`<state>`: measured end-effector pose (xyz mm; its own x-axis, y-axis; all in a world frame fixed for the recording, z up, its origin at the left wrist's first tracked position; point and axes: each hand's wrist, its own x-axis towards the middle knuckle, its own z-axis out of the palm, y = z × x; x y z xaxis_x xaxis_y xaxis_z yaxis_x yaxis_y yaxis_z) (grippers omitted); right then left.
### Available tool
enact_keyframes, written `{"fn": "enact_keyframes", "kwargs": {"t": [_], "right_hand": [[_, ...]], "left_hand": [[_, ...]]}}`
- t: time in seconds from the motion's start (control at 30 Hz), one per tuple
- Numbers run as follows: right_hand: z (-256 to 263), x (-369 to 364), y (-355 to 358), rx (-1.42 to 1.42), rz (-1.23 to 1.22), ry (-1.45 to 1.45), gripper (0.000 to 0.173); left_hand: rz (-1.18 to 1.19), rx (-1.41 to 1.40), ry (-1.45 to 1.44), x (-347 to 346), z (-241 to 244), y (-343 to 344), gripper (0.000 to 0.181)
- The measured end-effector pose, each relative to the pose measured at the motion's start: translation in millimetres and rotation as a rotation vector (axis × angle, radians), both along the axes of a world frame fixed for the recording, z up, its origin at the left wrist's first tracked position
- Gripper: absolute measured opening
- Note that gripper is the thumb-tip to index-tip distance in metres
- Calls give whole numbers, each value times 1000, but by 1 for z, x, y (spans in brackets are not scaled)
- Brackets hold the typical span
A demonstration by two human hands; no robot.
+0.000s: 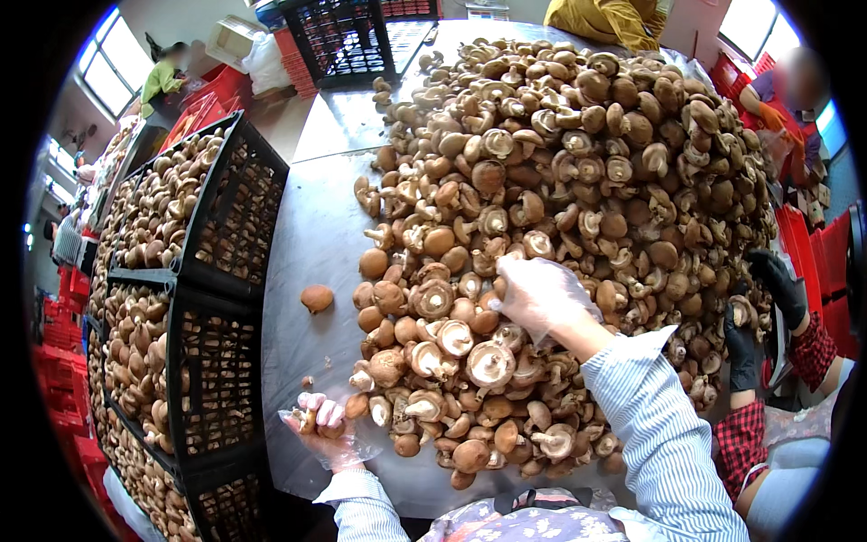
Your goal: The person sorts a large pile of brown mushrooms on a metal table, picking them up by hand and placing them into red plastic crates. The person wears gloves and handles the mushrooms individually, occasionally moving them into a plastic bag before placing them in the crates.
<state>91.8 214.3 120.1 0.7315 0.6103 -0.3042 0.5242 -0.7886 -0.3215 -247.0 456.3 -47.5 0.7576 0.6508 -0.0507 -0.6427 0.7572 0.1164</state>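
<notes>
A large heap of brown shiitake mushrooms [489, 177] covers much of the metal table [305, 230]. My left hand [322, 430], in a clear plastic glove, is at the heap's near left edge with its fingers curled around mushrooms [307, 421]. Over the middle of the heap, my right hand [542, 295] reaches down in a similar glove, its fingertips against a brown cap. Whether it grips that cap is hidden. A single mushroom [317, 298] lies apart on the bare metal to the left. Several upturned caps with pale gills [490, 364] show below my right hand.
Black plastic crates [220, 379] filled with mushrooms stand along the table's left side. Another black crate [339, 44] sits at the far end. On the right, a co-worker's black-gloved hands [779, 288] work at the heap. Red crates [830, 254] stand beyond; more people are farther off.
</notes>
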Motion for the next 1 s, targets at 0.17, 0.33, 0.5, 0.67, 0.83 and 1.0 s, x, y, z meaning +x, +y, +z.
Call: {"fn": "enact_keyframes", "kwargs": {"t": [0.17,0.33,0.5,0.67,0.83,1.0], "right_hand": [[-16,-1,-47,951,-364,532,40],[-9,-34,-87,1373,-363,642,32],[-7,-62,-115,1529,-344,696,35],[-7,-105,-121,1876,-580,1136,56],[7,-163,-117,1667,-833,1469,69],[-27,-194,-122,1780,-920,2101,61]], "left_hand": [[9,35,-5,1,3,0,41],[63,-72,52,-2,0,0,44],[60,-83,117,7,9,-2,49],[27,28,130,1,10,9,49],[48,6,92,2,16,10,48],[-17,-11,3,-7,33,5,49]]}}
